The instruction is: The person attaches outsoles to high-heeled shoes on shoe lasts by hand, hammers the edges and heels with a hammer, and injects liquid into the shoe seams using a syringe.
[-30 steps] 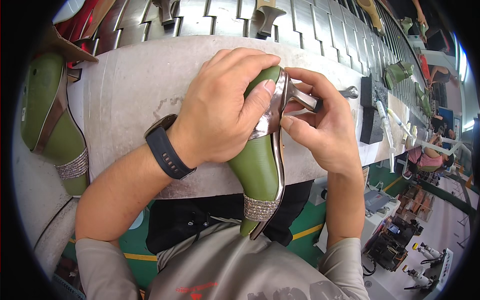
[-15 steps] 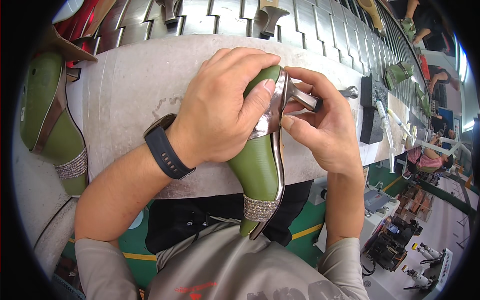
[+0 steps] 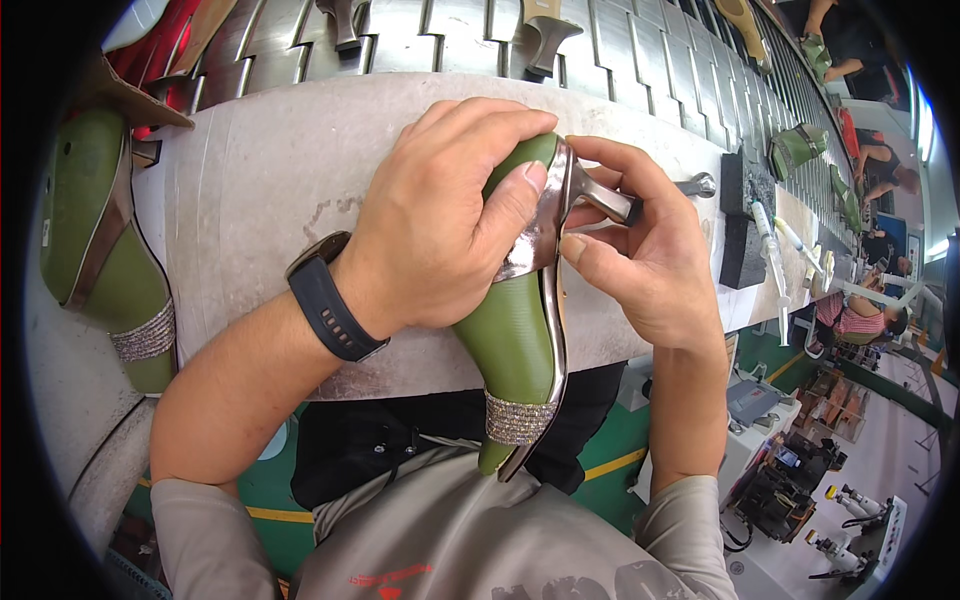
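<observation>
Pressing the green heeled sandal at the near edge of the workbench, my left hand clamps its toe and my right hand pinches the metallic heel; I judge seating it calls for firm, steady pressure.

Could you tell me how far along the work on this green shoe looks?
Done: metallic strap and rhinestone band sit on the green high-heeled shoe. In hand: left hand grips it, right hand pinches its heel. Left: a matching shoe waits aside.

Grey worn workbench; metal slatted conveyor behind; green floor with yellow line; bright, possibly daylight, far right.
</observation>
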The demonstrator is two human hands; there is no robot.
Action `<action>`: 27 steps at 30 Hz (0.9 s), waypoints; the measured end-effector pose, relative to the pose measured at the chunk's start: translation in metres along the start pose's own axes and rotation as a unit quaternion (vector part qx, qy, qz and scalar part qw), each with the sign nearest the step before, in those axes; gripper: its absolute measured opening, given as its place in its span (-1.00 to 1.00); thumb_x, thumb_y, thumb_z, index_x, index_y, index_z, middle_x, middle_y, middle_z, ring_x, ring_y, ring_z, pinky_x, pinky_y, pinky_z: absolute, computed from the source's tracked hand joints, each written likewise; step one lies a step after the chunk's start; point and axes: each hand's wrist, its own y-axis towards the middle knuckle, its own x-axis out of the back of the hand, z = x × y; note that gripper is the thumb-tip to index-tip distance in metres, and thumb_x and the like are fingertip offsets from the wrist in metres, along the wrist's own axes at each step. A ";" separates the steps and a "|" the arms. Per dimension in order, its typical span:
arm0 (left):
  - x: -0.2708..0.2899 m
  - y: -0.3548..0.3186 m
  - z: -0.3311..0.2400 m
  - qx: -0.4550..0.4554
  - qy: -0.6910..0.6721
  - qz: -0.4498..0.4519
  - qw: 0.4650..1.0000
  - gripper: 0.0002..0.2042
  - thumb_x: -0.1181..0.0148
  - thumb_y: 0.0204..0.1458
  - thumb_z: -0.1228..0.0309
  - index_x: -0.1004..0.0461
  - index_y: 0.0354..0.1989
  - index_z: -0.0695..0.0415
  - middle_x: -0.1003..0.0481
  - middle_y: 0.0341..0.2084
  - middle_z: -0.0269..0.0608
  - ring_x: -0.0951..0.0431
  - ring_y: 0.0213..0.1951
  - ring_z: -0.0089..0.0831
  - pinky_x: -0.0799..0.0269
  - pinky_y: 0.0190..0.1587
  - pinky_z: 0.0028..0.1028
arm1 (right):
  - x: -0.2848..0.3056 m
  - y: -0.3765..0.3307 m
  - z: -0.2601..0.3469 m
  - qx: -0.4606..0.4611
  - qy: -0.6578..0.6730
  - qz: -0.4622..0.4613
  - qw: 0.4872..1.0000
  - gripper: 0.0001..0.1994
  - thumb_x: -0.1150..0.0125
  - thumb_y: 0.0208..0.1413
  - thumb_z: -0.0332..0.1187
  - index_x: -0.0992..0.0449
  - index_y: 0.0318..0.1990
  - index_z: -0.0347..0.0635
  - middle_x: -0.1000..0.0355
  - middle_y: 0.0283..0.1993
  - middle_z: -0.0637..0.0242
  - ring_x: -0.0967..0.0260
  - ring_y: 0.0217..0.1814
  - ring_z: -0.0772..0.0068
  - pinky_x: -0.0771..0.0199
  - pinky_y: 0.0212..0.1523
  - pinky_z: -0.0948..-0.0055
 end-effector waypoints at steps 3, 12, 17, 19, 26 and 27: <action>0.000 0.000 0.000 0.003 -0.001 0.001 1.000 -0.64 -0.10 0.30 0.42 -0.54 0.20 0.32 -0.57 0.09 0.13 -0.56 0.13 0.02 -0.44 0.24 -0.20 | 0.000 0.000 0.000 0.002 0.002 -0.001 1.000 -0.35 -0.38 0.05 -0.44 -0.41 0.36 -0.31 -0.38 0.20 0.02 -0.60 0.04 0.42 -0.66 0.03 0.45; 0.000 0.001 -0.002 0.009 -0.005 0.001 1.000 -0.64 -0.10 0.29 0.44 -0.54 0.20 0.31 -0.57 0.10 0.13 -0.56 0.13 0.02 -0.43 0.24 -0.20 | 0.000 0.000 0.000 0.000 0.002 -0.005 1.000 -0.36 -0.36 0.05 -0.45 -0.41 0.35 -0.31 -0.40 0.20 -0.02 -0.60 0.03 0.43 -0.66 0.06 0.44; 0.002 0.001 -0.003 0.008 -0.006 0.002 1.000 -0.64 -0.10 0.28 0.45 -0.53 0.20 0.31 -0.57 0.10 0.12 -0.55 0.14 0.02 -0.42 0.26 -0.20 | 0.001 0.000 0.002 0.001 0.012 -0.001 1.000 -0.38 -0.34 0.07 -0.49 -0.42 0.35 -0.30 -0.40 0.20 0.03 -0.60 0.04 0.45 -0.65 0.07 0.46; 0.002 0.001 -0.002 0.008 -0.002 0.002 1.000 -0.64 -0.10 0.28 0.46 -0.52 0.21 0.31 -0.57 0.10 0.12 -0.54 0.15 0.02 -0.41 0.27 -0.19 | 0.007 0.002 0.000 -0.014 0.043 0.017 0.999 -0.40 -0.32 0.09 -0.55 -0.43 0.35 -0.30 -0.39 0.19 0.06 -0.59 0.03 0.48 -0.65 0.07 0.47; -0.001 0.003 -0.004 -0.011 -0.009 -0.033 0.999 -0.69 -0.16 0.24 0.44 -0.57 0.10 0.30 -0.59 0.01 0.09 -0.54 0.05 0.07 -0.44 0.17 -0.11 | 0.002 -0.001 -0.002 0.007 0.039 0.005 0.999 -0.36 -0.49 0.08 -0.52 -0.43 0.35 -0.32 -0.41 0.16 0.11 -0.59 -0.01 0.52 -0.65 0.07 0.51; 0.001 0.003 -0.006 -0.002 -0.016 -0.029 0.999 -0.69 -0.15 0.24 0.44 -0.57 0.10 0.31 -0.59 0.02 0.10 -0.54 0.06 0.08 -0.44 0.18 -0.11 | 0.002 -0.001 -0.002 0.010 0.049 0.009 0.999 -0.36 -0.52 0.09 -0.51 -0.43 0.35 -0.32 -0.42 0.17 0.10 -0.58 -0.01 0.51 -0.65 0.07 0.51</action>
